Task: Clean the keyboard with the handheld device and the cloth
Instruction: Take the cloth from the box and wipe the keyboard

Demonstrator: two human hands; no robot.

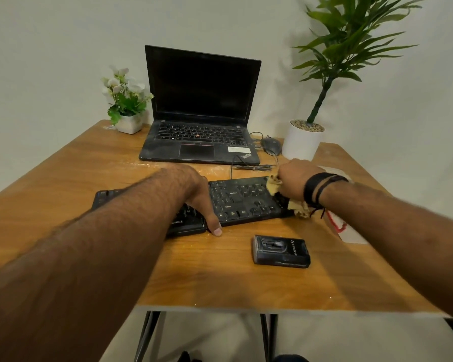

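Note:
A black keyboard [242,199] lies across the middle of the wooden table [220,278]. My left hand [198,194] rests flat on its centre, with the thumb over the front edge, holding it down. My right hand [292,182] is closed on a crumpled yellow cloth [273,185] and presses it on the keyboard's right end; more of the cloth sticks out below the wrist. The black handheld device [281,250] lies on the table in front of the keyboard, apart from both hands.
An open black laptop [202,111] stands behind the keyboard. A black mouse [271,145] with its cable lies to its right. A small flower pot [128,103] is at back left, a tall plant in a white pot [302,141] at back right. White paper [348,231] lies under my right wrist.

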